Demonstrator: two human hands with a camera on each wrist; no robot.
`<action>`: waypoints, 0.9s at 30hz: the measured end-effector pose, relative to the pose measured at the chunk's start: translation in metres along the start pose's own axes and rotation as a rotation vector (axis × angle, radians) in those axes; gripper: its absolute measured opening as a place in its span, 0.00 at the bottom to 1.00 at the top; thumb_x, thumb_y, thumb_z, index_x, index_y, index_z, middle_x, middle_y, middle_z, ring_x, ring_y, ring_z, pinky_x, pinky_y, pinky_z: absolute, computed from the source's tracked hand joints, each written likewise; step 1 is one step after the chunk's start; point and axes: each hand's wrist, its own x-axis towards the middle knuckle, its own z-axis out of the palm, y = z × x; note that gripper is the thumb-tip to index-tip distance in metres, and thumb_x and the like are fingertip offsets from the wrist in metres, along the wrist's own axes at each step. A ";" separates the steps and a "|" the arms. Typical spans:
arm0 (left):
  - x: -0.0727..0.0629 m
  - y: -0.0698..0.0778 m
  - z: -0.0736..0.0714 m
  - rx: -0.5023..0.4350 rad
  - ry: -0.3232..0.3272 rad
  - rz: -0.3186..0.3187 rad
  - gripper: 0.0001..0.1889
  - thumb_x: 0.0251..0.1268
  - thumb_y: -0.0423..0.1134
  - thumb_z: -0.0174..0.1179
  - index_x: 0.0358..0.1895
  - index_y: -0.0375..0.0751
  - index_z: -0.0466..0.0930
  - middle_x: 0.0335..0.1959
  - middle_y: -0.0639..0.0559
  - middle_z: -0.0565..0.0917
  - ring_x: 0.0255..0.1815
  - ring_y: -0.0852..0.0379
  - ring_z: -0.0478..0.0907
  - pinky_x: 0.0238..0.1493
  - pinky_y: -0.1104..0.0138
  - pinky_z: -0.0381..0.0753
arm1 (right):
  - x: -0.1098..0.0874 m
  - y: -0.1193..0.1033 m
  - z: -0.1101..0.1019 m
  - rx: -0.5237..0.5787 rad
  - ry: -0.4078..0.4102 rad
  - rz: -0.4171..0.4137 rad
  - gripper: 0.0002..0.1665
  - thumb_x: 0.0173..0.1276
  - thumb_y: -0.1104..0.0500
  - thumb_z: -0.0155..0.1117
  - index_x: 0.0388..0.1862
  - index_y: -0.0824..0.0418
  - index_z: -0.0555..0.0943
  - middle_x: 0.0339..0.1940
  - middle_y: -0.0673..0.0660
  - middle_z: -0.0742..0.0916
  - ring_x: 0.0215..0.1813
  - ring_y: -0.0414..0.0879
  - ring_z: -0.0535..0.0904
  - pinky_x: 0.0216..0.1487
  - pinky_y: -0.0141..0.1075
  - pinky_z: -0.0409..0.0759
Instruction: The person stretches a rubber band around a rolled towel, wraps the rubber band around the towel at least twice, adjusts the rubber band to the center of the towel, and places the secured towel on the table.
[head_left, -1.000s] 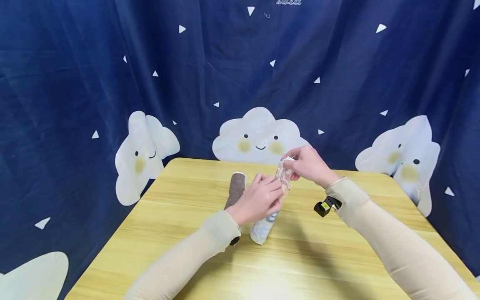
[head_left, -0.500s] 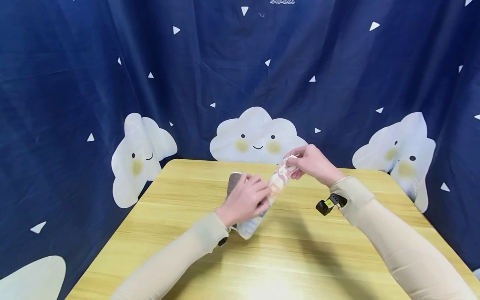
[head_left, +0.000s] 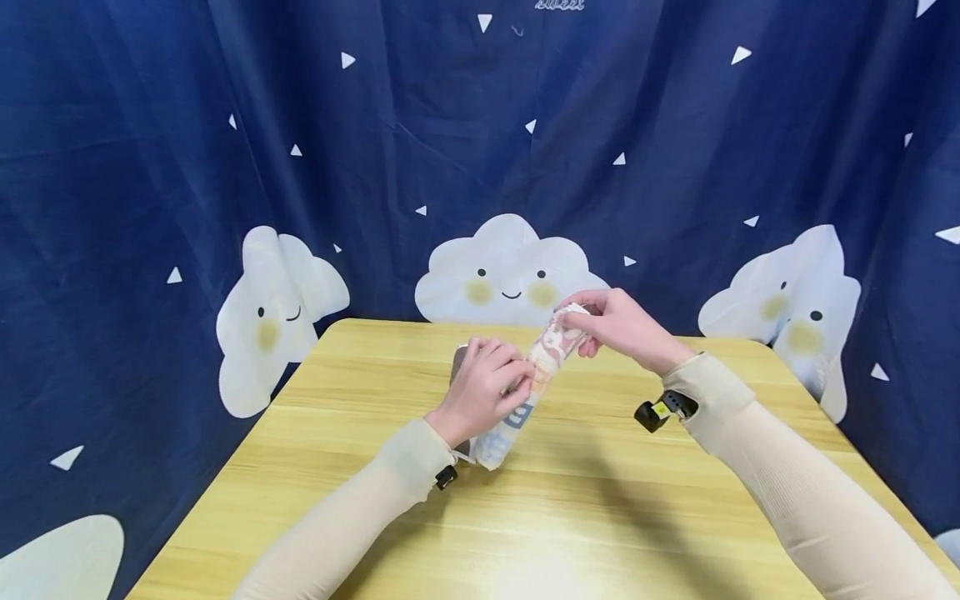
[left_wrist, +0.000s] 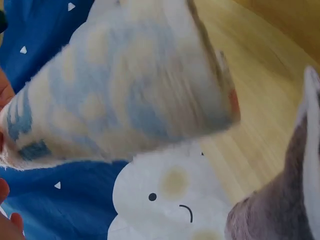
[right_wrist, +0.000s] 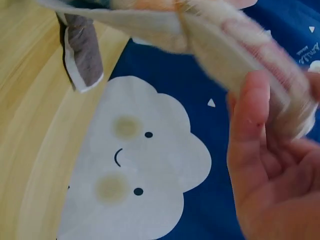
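A white towel (head_left: 517, 417) with blue, pink and peach patterning is gathered into a long, narrow roll and slants up to the right in the head view. My right hand (head_left: 618, 325) pinches its upper end between thumb and fingers; the thumb lies along the cloth in the right wrist view. Partway down the towel's left side, the curled fingers of my left hand (head_left: 483, 392) grip the cloth. The towel's blue lower part (left_wrist: 145, 95) fills much of the left wrist view, its layered end facing right.
Behind my left hand, a brown-grey towel roll (right_wrist: 85, 50) with a white edge lies on the wooden table (head_left: 360, 417), mostly hidden in the head view. A dark blue curtain (head_left: 375, 142) with white clouds hangs behind the table.
The left hand has shifted left, and the patterned towel's lower end has swung left with it, so the roll leans more. The right hand keeps its pinch on the upper end.
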 end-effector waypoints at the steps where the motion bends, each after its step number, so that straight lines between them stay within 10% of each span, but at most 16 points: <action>1: 0.000 -0.001 0.000 -0.037 0.013 -0.021 0.04 0.66 0.38 0.59 0.35 0.47 0.84 0.35 0.56 0.79 0.39 0.56 0.72 0.46 0.60 0.67 | 0.000 0.002 0.000 0.005 -0.025 -0.021 0.21 0.70 0.47 0.67 0.56 0.55 0.82 0.34 0.58 0.87 0.29 0.55 0.84 0.35 0.37 0.84; 7: 0.000 -0.003 -0.001 -0.365 0.014 -0.196 0.02 0.64 0.35 0.63 0.35 0.46 0.84 0.37 0.54 0.73 0.41 0.56 0.69 0.45 0.63 0.69 | 0.003 0.007 0.003 -0.007 -0.120 -0.133 0.19 0.64 0.50 0.74 0.50 0.54 0.80 0.35 0.57 0.84 0.31 0.55 0.79 0.31 0.38 0.80; 13: -0.001 0.002 -0.002 -0.590 -0.030 -0.290 0.04 0.64 0.30 0.63 0.36 0.45 0.83 0.39 0.49 0.71 0.42 0.53 0.70 0.47 0.66 0.74 | 0.007 0.004 0.016 -0.081 0.000 -0.163 0.16 0.65 0.46 0.72 0.44 0.54 0.83 0.30 0.54 0.83 0.28 0.49 0.75 0.26 0.35 0.75; 19: -0.001 0.006 -0.002 -0.443 0.097 -0.265 0.05 0.61 0.30 0.65 0.37 0.43 0.84 0.37 0.49 0.74 0.41 0.56 0.72 0.46 0.68 0.74 | 0.006 -0.001 0.029 -0.071 0.157 -0.112 0.21 0.60 0.41 0.75 0.41 0.55 0.84 0.30 0.53 0.85 0.30 0.47 0.78 0.30 0.35 0.78; 27: 0.009 0.018 -0.015 0.011 0.199 -0.071 0.04 0.62 0.38 0.65 0.37 0.46 0.88 0.35 0.54 0.76 0.36 0.55 0.72 0.40 0.63 0.71 | 0.005 -0.014 0.042 -0.105 0.288 -0.063 0.23 0.57 0.39 0.76 0.34 0.56 0.84 0.23 0.51 0.82 0.24 0.47 0.76 0.24 0.36 0.75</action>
